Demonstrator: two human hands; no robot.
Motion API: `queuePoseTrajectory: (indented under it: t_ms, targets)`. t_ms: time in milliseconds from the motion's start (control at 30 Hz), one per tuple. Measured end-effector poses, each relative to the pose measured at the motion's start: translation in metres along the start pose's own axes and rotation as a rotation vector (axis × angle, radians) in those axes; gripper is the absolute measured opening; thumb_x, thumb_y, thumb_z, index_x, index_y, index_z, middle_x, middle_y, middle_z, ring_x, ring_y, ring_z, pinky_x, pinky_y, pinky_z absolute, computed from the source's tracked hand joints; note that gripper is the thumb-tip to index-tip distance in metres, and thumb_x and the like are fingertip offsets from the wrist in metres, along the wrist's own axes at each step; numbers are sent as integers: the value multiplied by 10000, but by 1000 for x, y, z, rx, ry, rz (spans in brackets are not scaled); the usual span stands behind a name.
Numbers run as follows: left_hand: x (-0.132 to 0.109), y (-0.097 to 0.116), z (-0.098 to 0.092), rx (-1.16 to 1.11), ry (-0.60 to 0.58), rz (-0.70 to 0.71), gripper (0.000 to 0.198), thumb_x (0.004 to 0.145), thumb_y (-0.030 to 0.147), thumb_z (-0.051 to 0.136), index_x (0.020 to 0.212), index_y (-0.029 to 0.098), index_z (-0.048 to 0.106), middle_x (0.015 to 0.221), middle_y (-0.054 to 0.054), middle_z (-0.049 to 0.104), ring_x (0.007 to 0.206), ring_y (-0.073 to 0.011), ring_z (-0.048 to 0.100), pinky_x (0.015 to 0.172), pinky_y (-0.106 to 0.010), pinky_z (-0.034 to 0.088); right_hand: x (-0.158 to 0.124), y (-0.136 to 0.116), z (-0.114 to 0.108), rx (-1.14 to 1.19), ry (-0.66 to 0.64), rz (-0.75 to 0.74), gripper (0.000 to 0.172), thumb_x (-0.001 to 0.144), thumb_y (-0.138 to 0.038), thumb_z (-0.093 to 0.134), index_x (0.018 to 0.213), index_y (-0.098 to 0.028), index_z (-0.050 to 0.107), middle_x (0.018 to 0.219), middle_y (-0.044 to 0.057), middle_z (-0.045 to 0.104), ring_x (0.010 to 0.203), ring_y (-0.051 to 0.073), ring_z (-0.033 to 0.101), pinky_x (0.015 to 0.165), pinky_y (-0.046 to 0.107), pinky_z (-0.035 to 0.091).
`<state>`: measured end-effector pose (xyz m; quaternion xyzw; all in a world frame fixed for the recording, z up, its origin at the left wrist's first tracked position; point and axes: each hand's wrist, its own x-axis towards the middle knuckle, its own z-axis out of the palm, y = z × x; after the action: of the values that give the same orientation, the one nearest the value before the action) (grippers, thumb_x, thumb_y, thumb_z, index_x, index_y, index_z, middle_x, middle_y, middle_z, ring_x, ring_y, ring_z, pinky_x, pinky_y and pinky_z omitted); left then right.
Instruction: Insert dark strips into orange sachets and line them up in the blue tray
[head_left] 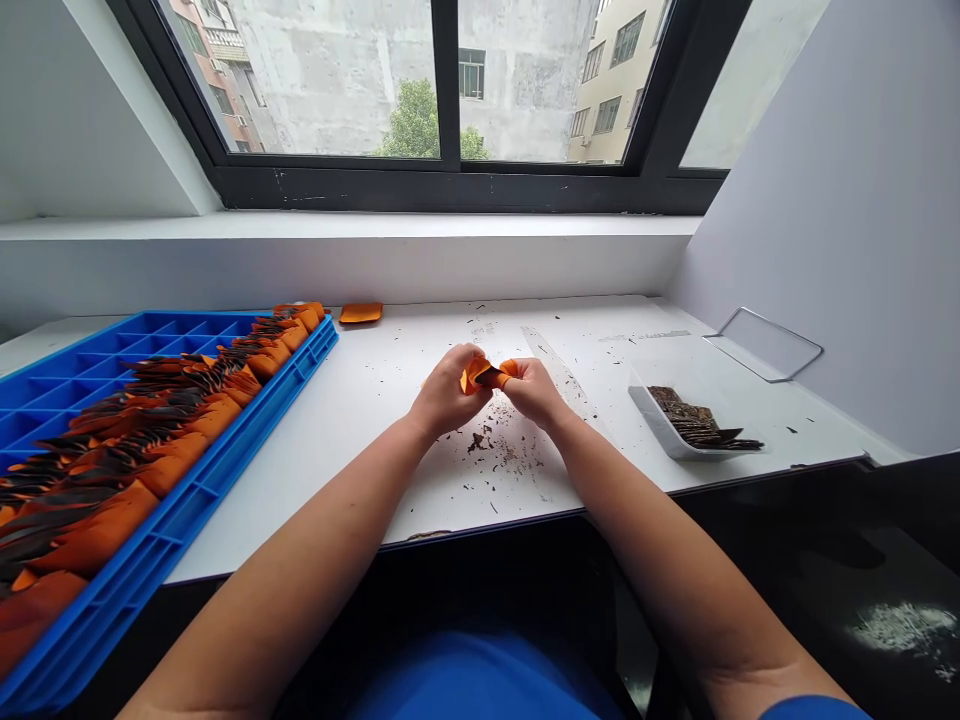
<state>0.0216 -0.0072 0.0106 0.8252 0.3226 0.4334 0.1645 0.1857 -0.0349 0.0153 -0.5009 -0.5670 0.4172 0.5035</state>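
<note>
Over the middle of the white table, both hands grip one small, bent orange piece with a dark inner side (pixel 489 376). My left hand (pixel 453 388) is closed on its left part, with fingers curled around it. On the other side, my right hand (pixel 534 386) pinches the right part between thumb and fingers. The fingers hide much of the piece, and I cannot make out its material. Dark crumbs and flakes (pixel 510 452) lie scattered on the table beneath and in front of my hands.
At the left stands a blue divided tray (pixel 187 520) with rows of orange-and-dark pieces (pixel 176 440). A flat orange piece (pixel 361 314) lies behind it. To the right are a clear plastic box (pixel 651 428) of thin brown pieces (pixel 694 418) and a bent wire frame (pixel 772 340).
</note>
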Motion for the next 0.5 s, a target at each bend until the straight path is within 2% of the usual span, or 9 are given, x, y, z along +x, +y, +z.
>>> queuePoseTrajectory:
  t_ms: [100, 167, 267, 333, 433, 500]
  targets:
    - [0, -2, 1, -48, 12, -60, 217, 695, 122, 590, 842, 223, 465, 838, 6, 544, 758, -153, 511, 653, -286, 442, 0, -3, -1, 97, -40, 0, 372, 639, -418, 733, 528, -213, 443, 557, -47, 397, 573, 107, 301, 567, 285, 237]
    - [0, -3, -1, -85, -31, -98, 226, 696, 130, 600, 851, 223, 463, 830, 16, 544, 714, -134, 498, 622, -271, 428, -2, -3, 0, 113, -71, -6, 377, 662, -454, 734, 533, -207, 479, 574, -33, 435, 601, 117, 343, 592, 290, 268]
    - [-1, -6, -6, -150, -98, -111, 207, 731, 171, 634, 873, 223, 492, 824, 26, 565, 694, -117, 510, 637, -266, 452, -3, -1, 1, 58, -53, -39, 384, 707, -508, 739, 560, -200, 561, 596, -18, 487, 612, 123, 388, 609, 298, 303]
    - [0, -9, -11, -164, -78, -107, 193, 750, 213, 673, 863, 220, 517, 828, 23, 584, 717, -119, 541, 684, -279, 486, -5, -3, 1, -6, -25, -86, 370, 744, -531, 739, 622, -195, 644, 641, 0, 550, 629, 129, 433, 622, 303, 336]
    - [0, -15, -15, -175, -22, -136, 182, 760, 237, 699, 841, 219, 537, 793, 26, 597, 692, -115, 559, 677, -278, 507, -10, -20, -13, -126, 17, -141, 368, 772, -563, 748, 721, -199, 726, 662, 12, 591, 622, 132, 463, 606, 304, 362]
    - [0, -18, -15, -192, -10, -158, 155, 761, 224, 688, 824, 218, 546, 762, 31, 600, 646, -105, 554, 633, -261, 508, -18, -45, -34, -249, 16, -159, 406, 793, -606, 727, 772, -202, 760, 614, 11, 570, 583, 130, 445, 564, 300, 350]
